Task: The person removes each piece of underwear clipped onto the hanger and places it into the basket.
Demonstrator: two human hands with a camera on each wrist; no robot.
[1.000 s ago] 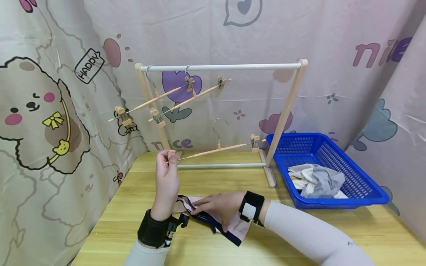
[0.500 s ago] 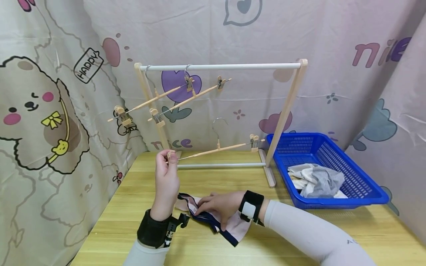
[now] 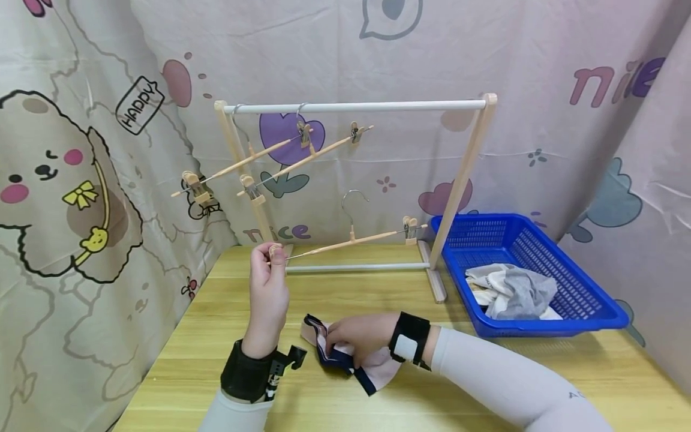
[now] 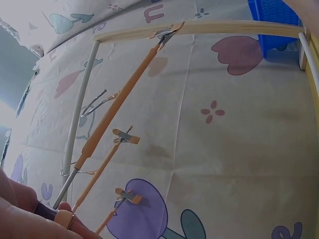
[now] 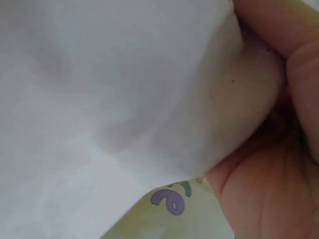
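I see a wooden clip hanger (image 3: 351, 240) held off the bench, tilted so its near end sits low and its far end, with a clip (image 3: 411, 228), sits higher. Its metal hook (image 3: 352, 203) points up, free of any rail. My left hand (image 3: 268, 287) pinches the near clip (image 3: 275, 252) at that low end. The pink garment with navy trim (image 3: 345, 357) is bunched under my right hand (image 3: 357, 337), which grips it on the bench (the wrist view shows only pale cloth (image 5: 109, 99) against my palm).
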